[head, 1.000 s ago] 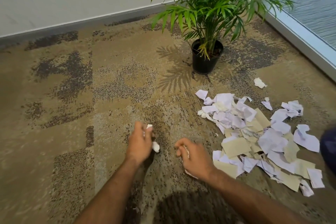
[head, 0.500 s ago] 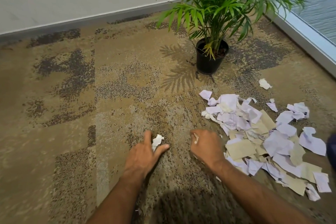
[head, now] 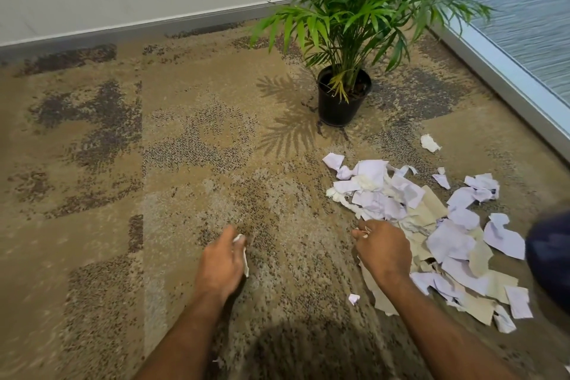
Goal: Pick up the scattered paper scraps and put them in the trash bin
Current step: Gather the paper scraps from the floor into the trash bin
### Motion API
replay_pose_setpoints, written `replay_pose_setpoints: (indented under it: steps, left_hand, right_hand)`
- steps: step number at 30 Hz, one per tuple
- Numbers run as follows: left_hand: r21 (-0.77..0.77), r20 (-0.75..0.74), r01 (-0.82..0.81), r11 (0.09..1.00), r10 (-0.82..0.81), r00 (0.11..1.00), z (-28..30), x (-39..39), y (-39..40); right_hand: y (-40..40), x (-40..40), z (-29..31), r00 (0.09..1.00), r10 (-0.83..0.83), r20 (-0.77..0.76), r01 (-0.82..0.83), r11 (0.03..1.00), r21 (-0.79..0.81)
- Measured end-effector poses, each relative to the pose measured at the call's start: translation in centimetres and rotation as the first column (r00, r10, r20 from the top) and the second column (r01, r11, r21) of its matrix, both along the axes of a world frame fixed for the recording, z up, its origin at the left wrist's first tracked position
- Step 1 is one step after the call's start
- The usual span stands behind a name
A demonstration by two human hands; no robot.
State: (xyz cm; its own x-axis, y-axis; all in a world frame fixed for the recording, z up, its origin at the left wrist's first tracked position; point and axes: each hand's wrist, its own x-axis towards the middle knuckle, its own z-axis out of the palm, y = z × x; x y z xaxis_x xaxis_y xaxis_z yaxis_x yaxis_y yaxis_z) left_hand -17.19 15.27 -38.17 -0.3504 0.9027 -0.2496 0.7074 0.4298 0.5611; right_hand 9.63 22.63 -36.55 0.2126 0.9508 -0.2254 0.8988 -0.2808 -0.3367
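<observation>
A heap of white, lilac and beige paper scraps (head: pixel 431 225) lies on the carpet at the right. My left hand (head: pixel 220 262) is low over the carpet left of the heap, fingers closed on a small white scrap (head: pixel 242 245). My right hand (head: pixel 384 251) rests at the heap's left edge, fingers curled around small white scraps (head: pixel 364 231). One tiny lilac scrap (head: pixel 353 298) lies alone below my right hand. A lone white scrap (head: pixel 430 143) lies near the plant. No trash bin is in view.
A potted palm in a black pot (head: pixel 340 102) stands behind the heap. A wall with a grey baseboard (head: pixel 138 29) runs along the back. A window frame (head: pixel 505 77) edges the right side. A dark blue object (head: pixel 552 259) sits at the far right edge.
My left hand closed on the small white scrap and pulled it in. My right hand moved rightward to the heap's edge, still clutching scraps. The view shifted slightly.
</observation>
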Motion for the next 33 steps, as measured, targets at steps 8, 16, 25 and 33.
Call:
replay_pose_setpoints:
  steps: [8,16,25,33]
  left_hand:
    - [-0.091,-0.073,0.018,0.996,-0.025,0.997,-0.2,-1.8,-2.0]
    - [-0.356,-0.316,0.220,0.908,-0.339,0.886,0.3,-0.6,-0.9]
    - [-0.287,-0.206,0.259,0.922,-0.324,0.923,0.1,-1.3,-1.4]
    - [-0.297,-0.151,0.249,0.922,-0.303,0.941,0.3,-1.1,-1.5]
  right_hand:
    - [0.6,0.2,0.2,0.991,0.128,0.031,-0.131,0.986,0.105]
    - [-5.2,1.5,3.8,0.863,0.469,-0.187,-0.470,0.882,0.041]
    - [-9.1,4.3,-1.3,0.781,0.621,0.065,-0.605,0.779,-0.163]
    - [-8.0,3.6,-0.7,0.670,0.736,0.100,-0.725,0.677,-0.124]
